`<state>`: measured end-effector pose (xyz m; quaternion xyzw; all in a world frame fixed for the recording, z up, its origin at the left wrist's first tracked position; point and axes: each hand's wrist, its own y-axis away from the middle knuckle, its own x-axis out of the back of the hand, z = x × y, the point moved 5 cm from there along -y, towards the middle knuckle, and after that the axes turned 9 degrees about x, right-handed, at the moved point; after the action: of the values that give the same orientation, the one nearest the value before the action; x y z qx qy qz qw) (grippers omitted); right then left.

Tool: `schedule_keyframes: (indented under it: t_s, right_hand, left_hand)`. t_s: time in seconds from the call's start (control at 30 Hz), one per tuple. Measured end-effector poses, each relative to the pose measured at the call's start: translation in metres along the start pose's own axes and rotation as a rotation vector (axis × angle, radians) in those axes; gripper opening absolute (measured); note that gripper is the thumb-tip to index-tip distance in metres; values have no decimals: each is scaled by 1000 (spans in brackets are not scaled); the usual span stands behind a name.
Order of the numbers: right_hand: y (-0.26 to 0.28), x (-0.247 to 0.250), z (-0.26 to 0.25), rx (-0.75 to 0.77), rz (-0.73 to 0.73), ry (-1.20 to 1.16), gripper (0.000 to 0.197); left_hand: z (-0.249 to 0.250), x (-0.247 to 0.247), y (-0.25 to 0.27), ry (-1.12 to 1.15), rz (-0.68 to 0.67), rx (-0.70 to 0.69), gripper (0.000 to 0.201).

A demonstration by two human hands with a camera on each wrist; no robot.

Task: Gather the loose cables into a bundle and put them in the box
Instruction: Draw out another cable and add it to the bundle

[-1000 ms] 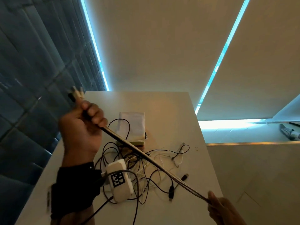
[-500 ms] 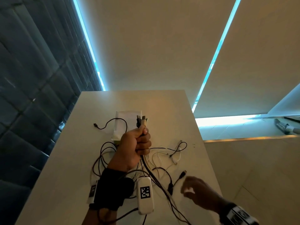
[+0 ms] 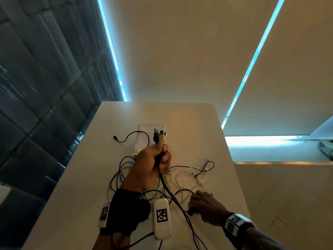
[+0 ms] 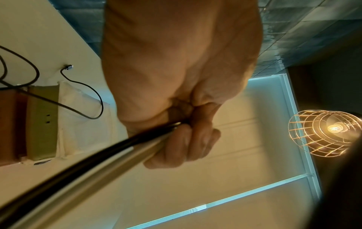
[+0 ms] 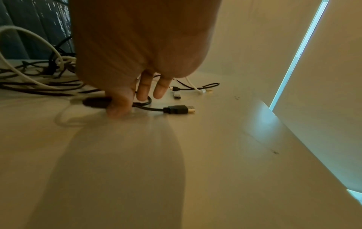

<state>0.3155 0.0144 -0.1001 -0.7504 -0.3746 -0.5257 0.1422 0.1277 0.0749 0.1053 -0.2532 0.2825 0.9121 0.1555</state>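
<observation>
Left hand [image 3: 153, 166], lowered from its raised pull, fists the gathered cables [image 3: 160, 137] upright above the desk [image 3: 194, 123]; right hand [image 3: 205, 207], strands released, seemingly pinches a black plug [image 5: 96, 101] beside it; bundle incomplete, box [image 4: 42, 122] just beyond.

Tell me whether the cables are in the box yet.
Out. The left hand grips several cable ends above the table; other cables lie spread beside the box.
</observation>
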Motion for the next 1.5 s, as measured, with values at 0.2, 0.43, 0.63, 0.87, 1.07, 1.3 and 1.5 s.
schedule_keyframes:
  t_s: [0.2,0.43,0.63,0.87,1.07,1.3,1.5]
  right_hand:
    - [-25,59,-21,-119,356,-274,18]
    - [-50,112,-35,-131,568,-494,17]
    - [-52,123,-35,-138,612,-531,7]
    - [-55,162,-63,-99,781,-653,13]
    - [-53,177,-97,25,614,-868,28]
    - [-49,168,-95,7,673,-1074,31]
    - [-49,177,-116,78,601,-1086,32]
  left_hand:
    - [-4,4,-10,12,24,-53,29]
    - [-12,2,-11,-104,93,-60,33]
    - [-10,4,-8,-148,171,-71,34]
    - [-23,18,-17,-351,393,-94,30]
    - [-10,17,-5,-332,546,-275,21]
    - [-7,10,-2,-312,491,-283,28]
    - [-6,9,1,-274,455,-231,25]
